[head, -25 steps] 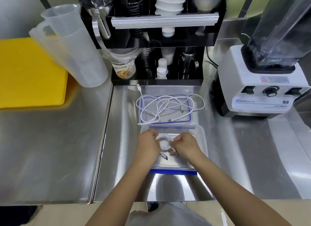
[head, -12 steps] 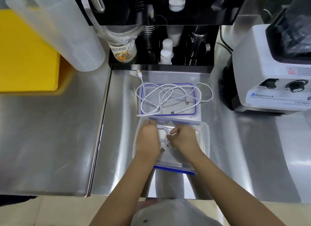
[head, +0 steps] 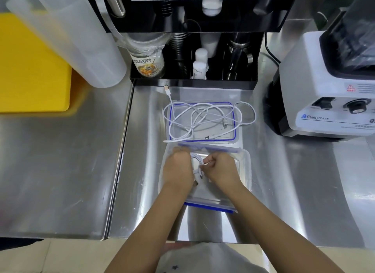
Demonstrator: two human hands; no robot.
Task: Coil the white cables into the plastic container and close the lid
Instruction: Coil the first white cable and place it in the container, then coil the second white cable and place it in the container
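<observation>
A clear plastic container with blue clips sits open on the steel counter in front of me. Over it, my left hand and my right hand both grip a small coiled white cable between them; much of the coil is hidden by my fingers. Just behind the container lies its lid, clear with a blue seal. A loose tangle of white cables rests on the lid, with one plug end trailing toward the black rack.
A black utensil rack with bottles stands right behind the lid. A white blender is at the right, a clear pitcher and a yellow board at the left. The counter's front edge runs under my forearms.
My view has tilted down and moved closer. Both hands have stayed over the container and drawn the small coil tighter between them. The cables on the lid have not moved.
</observation>
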